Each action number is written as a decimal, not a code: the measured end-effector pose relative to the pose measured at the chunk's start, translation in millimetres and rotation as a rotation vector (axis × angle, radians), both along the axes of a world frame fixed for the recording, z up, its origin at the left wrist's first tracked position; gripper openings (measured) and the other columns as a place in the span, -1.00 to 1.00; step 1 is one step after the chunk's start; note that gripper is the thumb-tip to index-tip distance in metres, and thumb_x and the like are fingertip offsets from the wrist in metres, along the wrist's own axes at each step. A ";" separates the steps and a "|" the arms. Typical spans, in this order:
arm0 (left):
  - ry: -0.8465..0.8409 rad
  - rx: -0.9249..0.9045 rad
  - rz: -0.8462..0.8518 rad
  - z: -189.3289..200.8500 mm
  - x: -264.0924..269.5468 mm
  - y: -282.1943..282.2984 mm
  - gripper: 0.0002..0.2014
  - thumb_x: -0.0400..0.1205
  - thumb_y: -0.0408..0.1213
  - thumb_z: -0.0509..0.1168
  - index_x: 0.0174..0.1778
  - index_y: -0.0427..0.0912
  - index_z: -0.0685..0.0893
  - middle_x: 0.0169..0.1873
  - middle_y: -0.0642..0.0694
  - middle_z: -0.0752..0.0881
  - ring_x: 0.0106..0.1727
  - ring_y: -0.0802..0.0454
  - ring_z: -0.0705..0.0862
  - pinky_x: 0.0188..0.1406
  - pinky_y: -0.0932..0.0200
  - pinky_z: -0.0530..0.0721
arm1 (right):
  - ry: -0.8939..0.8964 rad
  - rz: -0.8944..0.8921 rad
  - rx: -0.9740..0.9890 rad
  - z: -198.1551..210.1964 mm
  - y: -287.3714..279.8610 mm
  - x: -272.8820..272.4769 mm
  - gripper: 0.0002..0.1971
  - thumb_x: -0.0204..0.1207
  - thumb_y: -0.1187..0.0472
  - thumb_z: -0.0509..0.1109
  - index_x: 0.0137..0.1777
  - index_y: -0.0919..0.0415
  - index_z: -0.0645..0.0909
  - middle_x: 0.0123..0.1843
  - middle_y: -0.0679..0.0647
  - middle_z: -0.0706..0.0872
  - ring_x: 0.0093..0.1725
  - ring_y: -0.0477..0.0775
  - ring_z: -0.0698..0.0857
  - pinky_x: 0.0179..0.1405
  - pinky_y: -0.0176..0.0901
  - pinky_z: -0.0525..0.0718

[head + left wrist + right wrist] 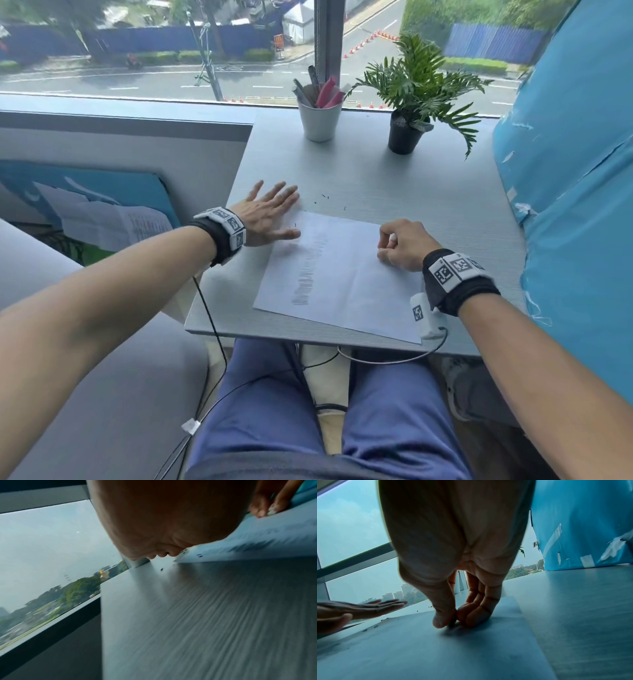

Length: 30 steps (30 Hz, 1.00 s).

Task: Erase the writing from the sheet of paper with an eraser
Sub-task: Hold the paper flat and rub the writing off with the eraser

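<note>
**A:** ok what's the left hand (265, 216) doing from where you sit?

**B:** On my feed it's flat and spread, fingers straight and fanned out, holding nothing. It sits at the far left corner of the sheet of paper (342, 274), mostly over the bare tabletop (394, 181), thumb tip right at the paper's edge. I can't tell if the palm is actually pressing down; the left wrist view is blurry.

**A:** and the right hand (406, 245)?

**B:** Curled, thumb against the fingertips, pinching a small pale eraser (271, 512). You only see a sliver of it between the fingers. The pinch comes down on the paper near its far right corner, and the right wrist view shows the fingertips (471, 615) touching the sheet.

**A:** writing still there?

**B:** Yep, a smudgy grey band of writing (310, 270) runs down the left part of the sheet, between the two hands, well apart from the eraser. Too blurred to read.

**A:** anything else around?

**B:** Little dark eraser crumbs (325, 197) on the tabletop just past the paper's far edge, near the left fingers. Farther back by the window, a white cup of pens (319, 118) and a potted plant (409, 102) side by side.
</note>
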<state>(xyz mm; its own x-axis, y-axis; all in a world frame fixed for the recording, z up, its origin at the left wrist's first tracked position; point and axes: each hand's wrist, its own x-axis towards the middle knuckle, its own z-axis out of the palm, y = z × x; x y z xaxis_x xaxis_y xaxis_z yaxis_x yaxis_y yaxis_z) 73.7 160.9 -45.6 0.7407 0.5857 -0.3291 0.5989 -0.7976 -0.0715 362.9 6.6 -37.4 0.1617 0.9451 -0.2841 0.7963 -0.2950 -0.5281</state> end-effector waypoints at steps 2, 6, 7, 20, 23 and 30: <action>-0.064 -0.027 -0.133 -0.8 7.2 -14.6 -0.02 0.55 0.55 -0.35 0.76 -0.05 -0.29 0.74 -0.03 -0.29 0.73 0.04 -0.37 0.69 -0.22 -0.36 | 0.000 0.002 -0.008 -0.4 0.9 0.8 -0.94 0.41 0.27 0.49 -0.24 0.16 0.65 -0.37 -0.05 0.68 -0.35 -0.13 0.63 -0.41 -0.33 0.46; -0.090 -0.215 -0.342 -15.4 12.4 -51.0 -0.09 0.63 0.46 -0.14 0.78 0.01 -0.21 0.74 0.08 -0.27 0.73 0.11 -0.32 0.68 0.02 -0.40 | 0.005 0.020 -0.016 -0.2 2.0 1.9 -0.94 0.41 0.27 0.49 -0.25 0.17 0.67 -0.37 -0.03 0.68 -0.32 -0.08 0.63 -0.38 -0.33 0.47; -0.086 -0.245 -0.319 -19.7 10.7 -52.4 -0.10 0.62 0.47 -0.14 0.77 0.03 -0.21 0.74 0.09 -0.28 0.73 0.11 -0.32 0.69 0.01 -0.37 | 0.007 0.022 -0.013 0.3 2.0 1.8 -0.95 0.40 0.27 0.49 -0.24 0.18 0.67 -0.37 -0.02 0.68 -0.33 -0.10 0.63 -0.39 -0.34 0.47; -0.116 -0.263 0.002 -14.9 14.0 -43.1 0.18 0.46 0.54 0.17 0.77 -0.09 -0.25 0.73 0.00 -0.29 0.73 0.07 -0.29 0.69 -0.14 -0.34 | -0.040 0.012 -0.045 4.1 3.3 -1.6 -0.94 0.40 0.27 0.52 -0.24 0.16 0.68 -0.32 0.00 0.69 -0.30 -0.05 0.65 -0.36 -0.33 0.49; -0.105 -0.325 0.080 -12.0 18.7 -44.2 0.22 0.45 0.46 0.31 0.76 -0.10 -0.25 0.74 -0.03 -0.30 0.74 0.02 -0.29 0.67 -0.22 -0.30 | -0.112 0.033 -0.099 12.6 10.0 -5.7 -0.93 0.37 0.29 0.55 -0.26 0.16 0.71 -0.24 0.04 0.70 -0.20 0.04 0.68 -0.27 -0.30 0.52; -0.071 -0.341 0.198 -9.0 32.9 -52.5 0.28 0.41 0.44 0.39 0.76 -0.08 -0.30 0.74 -0.02 -0.30 0.75 -0.01 -0.28 0.66 -0.31 -0.29 | -0.116 0.092 0.097 24.5 51.5 -67.3 -0.91 0.37 0.24 0.62 -0.13 0.17 0.84 -0.23 0.02 0.79 -0.20 -0.06 0.72 -0.09 -0.29 0.65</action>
